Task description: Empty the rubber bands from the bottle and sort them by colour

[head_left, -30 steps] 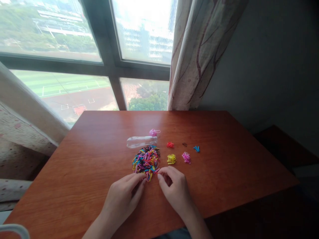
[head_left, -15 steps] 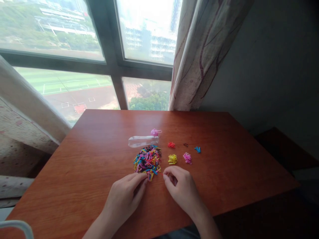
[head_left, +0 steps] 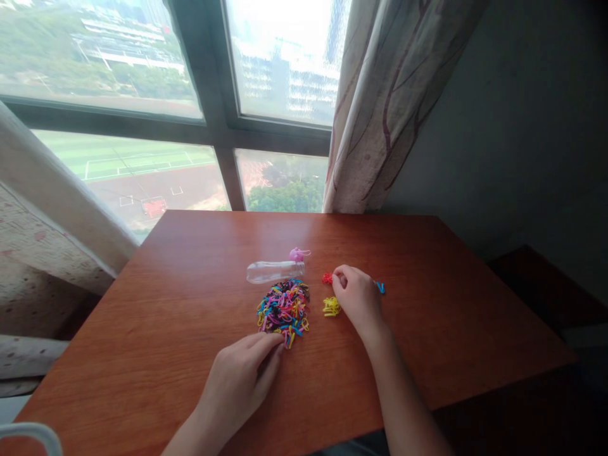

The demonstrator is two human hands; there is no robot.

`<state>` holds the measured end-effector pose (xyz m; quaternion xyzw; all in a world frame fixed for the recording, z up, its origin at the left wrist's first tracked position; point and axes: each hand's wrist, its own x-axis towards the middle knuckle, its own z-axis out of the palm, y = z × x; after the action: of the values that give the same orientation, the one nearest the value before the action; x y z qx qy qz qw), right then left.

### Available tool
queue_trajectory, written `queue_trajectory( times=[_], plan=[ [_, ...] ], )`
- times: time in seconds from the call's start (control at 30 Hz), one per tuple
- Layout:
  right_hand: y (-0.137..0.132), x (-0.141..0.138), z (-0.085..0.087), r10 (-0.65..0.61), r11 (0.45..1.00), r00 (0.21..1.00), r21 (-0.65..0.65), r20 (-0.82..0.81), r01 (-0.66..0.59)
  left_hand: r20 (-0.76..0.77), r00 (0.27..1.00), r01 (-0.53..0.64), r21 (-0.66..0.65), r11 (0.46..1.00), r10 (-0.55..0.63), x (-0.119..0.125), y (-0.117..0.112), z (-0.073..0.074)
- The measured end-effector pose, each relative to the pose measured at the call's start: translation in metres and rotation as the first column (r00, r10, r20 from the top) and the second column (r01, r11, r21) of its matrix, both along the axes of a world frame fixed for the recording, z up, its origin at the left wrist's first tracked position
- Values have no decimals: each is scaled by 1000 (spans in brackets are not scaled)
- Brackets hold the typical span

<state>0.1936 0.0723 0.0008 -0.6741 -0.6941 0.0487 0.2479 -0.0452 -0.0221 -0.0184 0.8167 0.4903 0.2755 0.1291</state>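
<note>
A mixed heap of small coloured rubber bands (head_left: 284, 305) lies on the wooden table. At its near edge, my left hand (head_left: 247, 367) rests with thumb and forefinger closed; whatever is between the tips is hidden. My right hand (head_left: 358, 297) is over the sorted piles, its fingertips pinched just beside the red bands (head_left: 327, 278). What it pinches, if anything, is too small to make out. Yellow bands (head_left: 331, 307) sit close to the right hand's left side. Blue bands (head_left: 380, 287) show past its knuckles. The hand covers the spot of the pink pile and the dark band.
Behind the heap a clear plastic bottle (head_left: 273, 272) lies on its side, with a pink cap (head_left: 297, 254) by its mouth. The table (head_left: 199, 253) reaches to a window with curtains (head_left: 365, 114). A white curved tube (head_left: 33, 430) pokes in at the lower left.
My right hand has moved from beside the mixed heap, forward and to the right, up to the red bands, now covering the pink pile. The left hand has stayed at the heap.
</note>
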Motion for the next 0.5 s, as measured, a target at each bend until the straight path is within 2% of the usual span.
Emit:
queue_trajectory(
  times=[0.13,0.3,0.5],
  plan=[
    [-1,-2,-1,-22,1000,999,-9,30,22,-5,1000,3,7,1000,-3,-1,0,-1],
    [-8,0,-3,16,1000,996,3,-86,-16,12,1000,0,-9,1000,0,0,-1,0],
    [-45,-13,-6,146,989,969,12,-200,-147,9,1000,-5,-5,1000,5,1,0,2]
  ],
)
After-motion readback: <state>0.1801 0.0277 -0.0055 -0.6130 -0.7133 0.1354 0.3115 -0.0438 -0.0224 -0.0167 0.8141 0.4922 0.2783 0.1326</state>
